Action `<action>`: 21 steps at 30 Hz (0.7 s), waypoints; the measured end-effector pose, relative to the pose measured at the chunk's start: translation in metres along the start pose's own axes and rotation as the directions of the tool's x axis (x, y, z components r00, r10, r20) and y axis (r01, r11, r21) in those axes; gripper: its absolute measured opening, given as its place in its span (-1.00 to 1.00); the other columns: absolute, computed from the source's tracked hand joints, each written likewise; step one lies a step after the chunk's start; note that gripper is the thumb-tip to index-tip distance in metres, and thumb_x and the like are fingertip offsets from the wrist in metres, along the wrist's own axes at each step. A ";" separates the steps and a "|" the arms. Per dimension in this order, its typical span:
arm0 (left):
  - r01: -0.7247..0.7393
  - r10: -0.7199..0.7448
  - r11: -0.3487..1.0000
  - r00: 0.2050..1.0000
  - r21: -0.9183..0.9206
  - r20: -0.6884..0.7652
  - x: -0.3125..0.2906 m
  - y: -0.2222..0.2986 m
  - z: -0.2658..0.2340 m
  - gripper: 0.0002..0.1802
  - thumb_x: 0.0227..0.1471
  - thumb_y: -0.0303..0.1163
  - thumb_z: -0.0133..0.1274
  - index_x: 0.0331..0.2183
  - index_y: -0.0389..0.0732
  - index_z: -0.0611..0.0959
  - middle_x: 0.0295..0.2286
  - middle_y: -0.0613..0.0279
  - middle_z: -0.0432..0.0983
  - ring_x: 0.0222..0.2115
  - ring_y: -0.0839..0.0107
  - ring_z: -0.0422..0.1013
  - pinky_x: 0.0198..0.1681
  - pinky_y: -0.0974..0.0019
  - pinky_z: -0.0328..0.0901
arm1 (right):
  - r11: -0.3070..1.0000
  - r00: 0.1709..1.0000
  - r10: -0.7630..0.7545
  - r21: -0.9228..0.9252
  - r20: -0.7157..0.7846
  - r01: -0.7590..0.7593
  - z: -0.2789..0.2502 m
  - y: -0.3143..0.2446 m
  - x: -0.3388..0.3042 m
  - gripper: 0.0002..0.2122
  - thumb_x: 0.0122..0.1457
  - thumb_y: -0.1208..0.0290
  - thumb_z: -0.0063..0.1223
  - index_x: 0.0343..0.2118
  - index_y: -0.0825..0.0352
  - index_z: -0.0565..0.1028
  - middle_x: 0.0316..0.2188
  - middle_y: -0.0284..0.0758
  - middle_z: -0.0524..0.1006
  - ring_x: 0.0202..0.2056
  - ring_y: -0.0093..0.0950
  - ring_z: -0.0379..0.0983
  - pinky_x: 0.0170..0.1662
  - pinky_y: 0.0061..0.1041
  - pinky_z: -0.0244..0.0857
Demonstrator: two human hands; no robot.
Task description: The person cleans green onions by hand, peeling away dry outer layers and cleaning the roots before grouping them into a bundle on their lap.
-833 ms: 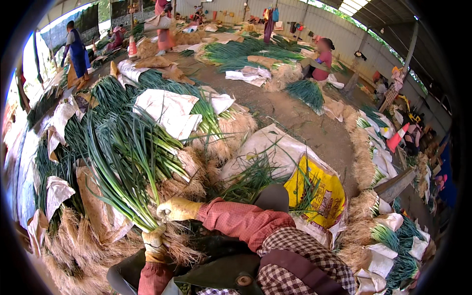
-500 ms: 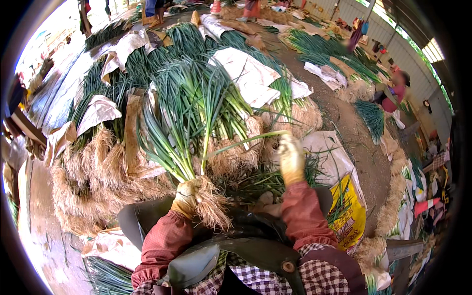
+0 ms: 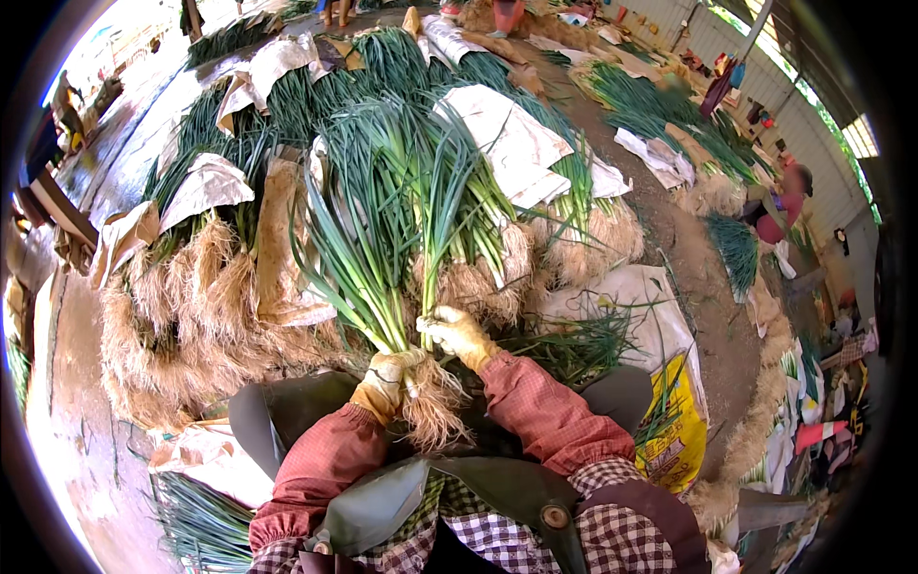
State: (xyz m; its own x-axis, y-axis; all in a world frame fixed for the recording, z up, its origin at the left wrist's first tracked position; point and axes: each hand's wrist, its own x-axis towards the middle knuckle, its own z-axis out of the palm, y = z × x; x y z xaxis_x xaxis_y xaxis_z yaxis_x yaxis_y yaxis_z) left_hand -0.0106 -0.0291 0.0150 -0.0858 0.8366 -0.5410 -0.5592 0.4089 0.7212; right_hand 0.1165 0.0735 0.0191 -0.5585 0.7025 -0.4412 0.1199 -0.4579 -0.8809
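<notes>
In my gloved left hand (image 3: 382, 385) is a small bunch of spring onions (image 3: 384, 311), closed around the stalks just above the roots. Its pale, stringy roots (image 3: 435, 411) hang out to the right of that hand, and its long green leaves fan upward. My gloved right hand (image 3: 457, 335) has its fingers pinched around the lower stalk of one spring onion (image 3: 430, 277) that stands slightly apart on the right side of the bunch. Beyond both hands lies a big heap of spring onions (image 3: 382, 57) with bushy roots toward me.
White sacking (image 3: 505, 143) covers parts of the heap. Loose green leaves (image 3: 574, 349) lie to my right, beside a yellow printed sack (image 3: 677, 421). More spring onions (image 3: 206, 521) lie at lower left. A person (image 3: 784, 206) sits at the far right near other piles.
My right hand has come left and in to the bunch, from further right where it held a long pale leaf stretched out. That leaf no longer shows in it.
</notes>
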 end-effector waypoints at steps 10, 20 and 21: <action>0.127 -0.117 0.988 0.987 0.093 -0.107 -0.010 0.011 0.021 -0.82 -0.21 -0.50 0.09 -0.60 -0.48 0.54 -0.82 0.08 0.36 -0.94 0.34 0.19 -0.91 0.34 0.07 | 0.337 0.826 -0.559 -0.892 0.068 0.302 0.004 0.014 -0.013 -0.85 0.03 0.33 -0.03 -0.43 0.30 0.47 -0.54 -0.24 0.50 -0.54 -0.30 0.42 -0.47 -0.44 0.28; 0.086 -0.089 0.996 0.988 0.030 0.123 -0.007 0.013 0.026 -0.85 -0.13 -0.54 0.05 -0.40 -0.38 0.54 -0.65 0.15 0.46 -0.81 0.36 0.34 -0.88 0.41 0.20 | 0.377 0.602 -0.797 -0.734 0.053 0.565 -0.003 -0.001 -0.048 -0.86 -0.08 0.58 0.08 -0.39 0.36 0.48 -0.51 -0.25 0.46 -0.50 -0.34 0.42 -0.41 -0.49 0.31; 0.050 -0.045 0.998 0.992 -0.034 0.121 -0.006 0.009 0.026 -0.84 -0.16 -0.53 0.08 -0.42 -0.40 0.53 -0.67 0.14 0.43 -0.86 0.38 0.28 -0.90 0.41 0.17 | 0.418 0.601 -0.799 -0.720 -0.002 0.554 0.000 -0.004 -0.046 -0.87 -0.09 0.61 0.10 -0.41 0.39 0.48 -0.48 -0.27 0.44 -0.47 -0.39 0.41 -0.40 -0.52 0.29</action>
State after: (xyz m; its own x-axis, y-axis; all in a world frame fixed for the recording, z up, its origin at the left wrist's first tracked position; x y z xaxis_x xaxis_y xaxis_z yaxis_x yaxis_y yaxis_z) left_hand 0.0065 -0.0205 0.0364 0.0396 0.8551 -0.5170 -0.5907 0.4373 0.6781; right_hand 0.1415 0.0435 0.0431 -0.4295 0.7893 0.4388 0.3317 0.5898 -0.7363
